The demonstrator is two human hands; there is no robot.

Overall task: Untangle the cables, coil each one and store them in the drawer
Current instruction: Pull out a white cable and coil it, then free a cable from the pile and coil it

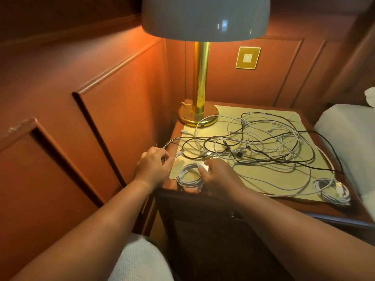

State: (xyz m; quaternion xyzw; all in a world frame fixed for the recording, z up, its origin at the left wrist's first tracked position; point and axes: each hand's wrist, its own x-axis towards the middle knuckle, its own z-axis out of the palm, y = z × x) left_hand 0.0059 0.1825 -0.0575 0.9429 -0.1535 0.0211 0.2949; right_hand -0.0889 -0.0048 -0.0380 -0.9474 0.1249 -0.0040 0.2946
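Observation:
A tangle of white and black cables [261,142] sprawls over the yellow mat [253,175] on the wooden nightstand [304,207]. Near the front left corner lies a coiled white cable [188,176]. My right hand [218,177] rests beside this coil with its fingertips touching it. My left hand [154,166] pinches a loose white cable [172,141] close to its plug end at the mat's left edge. A second coiled white cable [330,188] lies at the front right corner. The drawer front [213,218] below the top is shut, with a small knob [233,215].
A brass lamp [199,110] with a white shade stands at the nightstand's back left; a cable loops around its base. Red panelled walls close in behind and to the left. White bedding [349,134] borders the right side. A light switch plate [248,57] is on the back wall.

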